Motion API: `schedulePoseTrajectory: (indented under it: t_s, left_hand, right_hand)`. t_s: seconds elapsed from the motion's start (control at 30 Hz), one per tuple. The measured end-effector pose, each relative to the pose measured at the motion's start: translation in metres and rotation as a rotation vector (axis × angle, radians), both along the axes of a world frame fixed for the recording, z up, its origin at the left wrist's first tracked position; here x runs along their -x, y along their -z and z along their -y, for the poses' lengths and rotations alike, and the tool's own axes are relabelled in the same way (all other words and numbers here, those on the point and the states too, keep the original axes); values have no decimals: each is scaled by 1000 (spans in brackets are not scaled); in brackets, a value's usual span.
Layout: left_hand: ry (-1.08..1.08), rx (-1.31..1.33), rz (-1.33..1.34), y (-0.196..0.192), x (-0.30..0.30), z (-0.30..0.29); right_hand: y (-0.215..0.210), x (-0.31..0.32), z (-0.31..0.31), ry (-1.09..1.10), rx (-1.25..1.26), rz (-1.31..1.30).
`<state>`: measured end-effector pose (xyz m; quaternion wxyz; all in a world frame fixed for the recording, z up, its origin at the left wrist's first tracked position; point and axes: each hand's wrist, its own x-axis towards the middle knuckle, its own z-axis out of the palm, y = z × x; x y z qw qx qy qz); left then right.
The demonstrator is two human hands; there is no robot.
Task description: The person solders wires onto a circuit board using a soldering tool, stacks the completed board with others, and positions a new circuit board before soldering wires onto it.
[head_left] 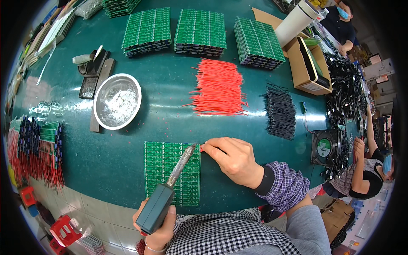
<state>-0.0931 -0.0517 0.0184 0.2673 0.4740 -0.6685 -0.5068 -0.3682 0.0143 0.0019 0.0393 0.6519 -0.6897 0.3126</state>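
My left hand (165, 231) is wrapped round the dark green handle of a soldering gun (156, 209). The gun's tip reaches the upper right corner of a green circuit board panel (163, 170) lying flat at the table's front edge. At that corner my right hand (236, 160) pinches a short red wire (202, 148), its end close to the tip. Whether tip and wire touch is too small to tell. Beyond the panel lies a pile of red wires (217, 87), with a bundle of black wires (280, 111) to its right.
A white-rimmed metal bowl (139, 100) stands left of centre beside a soldering iron stand (88, 85). Stacks of circuit boards (199, 29) line the back. Wired boards (49, 144) lie far left. At right are a fan (326, 147), a cardboard box (312, 87) and a co-worker's arm (360, 170).
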Motion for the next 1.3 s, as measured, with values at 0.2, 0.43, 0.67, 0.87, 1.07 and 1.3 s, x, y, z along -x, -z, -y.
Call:
schedulePoseTrajectory:
  t_s: [0.2,0.43,0.67,0.87,1.07,1.3]
  left_hand:
    - [58,48,7,-11,14,6]
    - [133,97,50,-18,21,10]
    - [40,144,22,-7,3,6]
    - [-240,603,-368,-22,-17,45]
    - [-458,241,-219,-34,8,95]
    - [-191,-44,-305,-31,9,18]
  right_hand:
    - [2,0,0,3,7,-2]
    - [3,-1,0,9,8,-16]
    - [4,-1,1,9,15,-23]
    - [0,-2,1,42,21,-13]
    - [2,-1,0,24,34,-36]
    - [0,-1,0,35,6,0]
